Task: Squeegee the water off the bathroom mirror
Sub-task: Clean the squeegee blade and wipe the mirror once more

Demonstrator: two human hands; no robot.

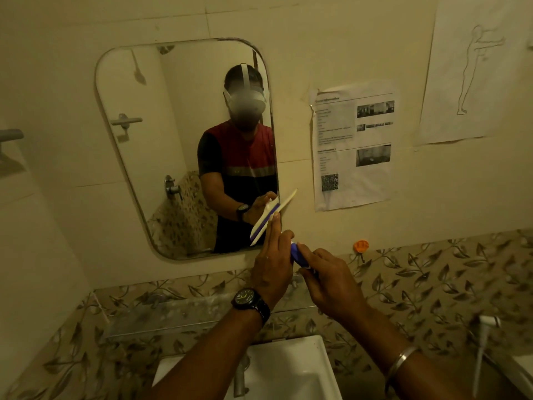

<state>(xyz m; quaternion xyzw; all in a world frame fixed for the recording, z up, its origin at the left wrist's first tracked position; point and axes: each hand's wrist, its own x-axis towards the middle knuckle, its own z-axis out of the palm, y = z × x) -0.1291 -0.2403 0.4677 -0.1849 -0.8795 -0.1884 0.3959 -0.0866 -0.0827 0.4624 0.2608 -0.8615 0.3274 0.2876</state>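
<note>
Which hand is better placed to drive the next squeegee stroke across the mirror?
Right, probably. The right hand grips the squeegee by its blue handle, while the left hand only rests straight fingers against it at the mirror's lower right corner.

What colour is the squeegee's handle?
Blue-violet handle, best in the head view, gripped by the right hand.

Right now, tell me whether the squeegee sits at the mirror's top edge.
No, the squeegee is at the lower right corner of the mirror.
</note>
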